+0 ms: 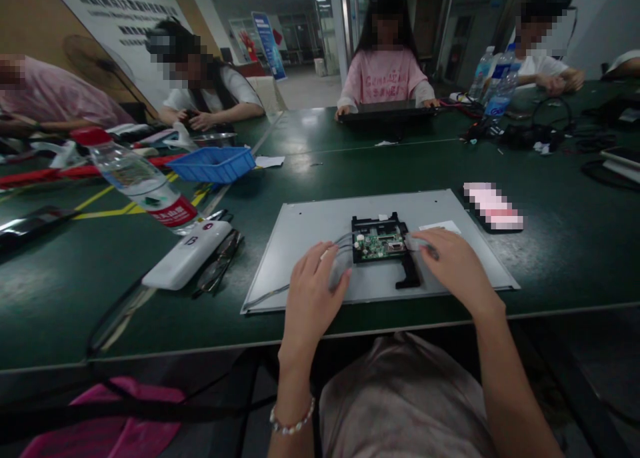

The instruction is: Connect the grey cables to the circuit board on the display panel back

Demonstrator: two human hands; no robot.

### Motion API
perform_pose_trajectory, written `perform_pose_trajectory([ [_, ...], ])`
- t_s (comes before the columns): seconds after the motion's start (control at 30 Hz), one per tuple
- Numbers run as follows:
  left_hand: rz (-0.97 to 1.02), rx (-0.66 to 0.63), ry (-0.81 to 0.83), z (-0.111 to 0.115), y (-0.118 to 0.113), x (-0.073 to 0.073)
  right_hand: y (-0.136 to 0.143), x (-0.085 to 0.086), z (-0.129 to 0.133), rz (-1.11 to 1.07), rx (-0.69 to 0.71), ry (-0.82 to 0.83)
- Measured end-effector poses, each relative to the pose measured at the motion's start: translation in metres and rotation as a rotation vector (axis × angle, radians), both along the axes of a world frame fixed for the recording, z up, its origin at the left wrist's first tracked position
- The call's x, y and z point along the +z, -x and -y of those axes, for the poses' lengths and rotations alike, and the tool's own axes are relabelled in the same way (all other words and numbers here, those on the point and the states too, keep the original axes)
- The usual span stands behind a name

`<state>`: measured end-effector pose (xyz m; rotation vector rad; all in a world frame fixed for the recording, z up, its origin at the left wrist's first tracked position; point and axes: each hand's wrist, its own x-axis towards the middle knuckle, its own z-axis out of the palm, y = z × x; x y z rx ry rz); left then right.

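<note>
A green circuit board (383,246) sits in a black plastic frame (411,271) on a white panel (320,215). Thin grey cables (344,241) run from the board's left side toward my left hand (315,288). That hand hovers low over the panel, its thumb apart from the fingers, whose tips are close to the cables; whether they touch is unclear. At the frame's right edge, my right hand (455,265) has fingers and thumb brought together around a small, pale, see-through piece (415,242) too blurred to name.
Left of the panel are a white power bank (187,255), eyeglasses (217,265), a water bottle (145,185) and a blue tray (215,165). A phone (493,207) lies to the right. Several people sit around the table; one opposite holds a dark flat panel (387,116).
</note>
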<state>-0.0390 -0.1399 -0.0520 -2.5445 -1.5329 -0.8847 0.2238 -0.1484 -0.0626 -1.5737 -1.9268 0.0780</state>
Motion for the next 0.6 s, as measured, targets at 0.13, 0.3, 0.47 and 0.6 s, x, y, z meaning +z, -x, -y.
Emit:
perform_pose_trajectory([
  [0.13,0.003,0.005,0.02,0.0025,0.0009,0.002,-0.0101,-0.0091,0.0002,-0.089,-0.014,0.048],
  [0.3,0.015,0.036,0.042,0.0021,0.0032,0.0018,-0.0053,-0.0061,0.0018,-0.151,0.046,0.105],
  [0.47,0.005,0.064,0.043,-0.0016,0.0052,-0.0003,-0.003,-0.0079,-0.0037,-0.14,0.047,0.106],
  [0.6,0.05,0.1,0.039,-0.0036,0.0076,-0.0026,-0.0022,-0.0096,-0.006,-0.092,0.005,0.102],
])
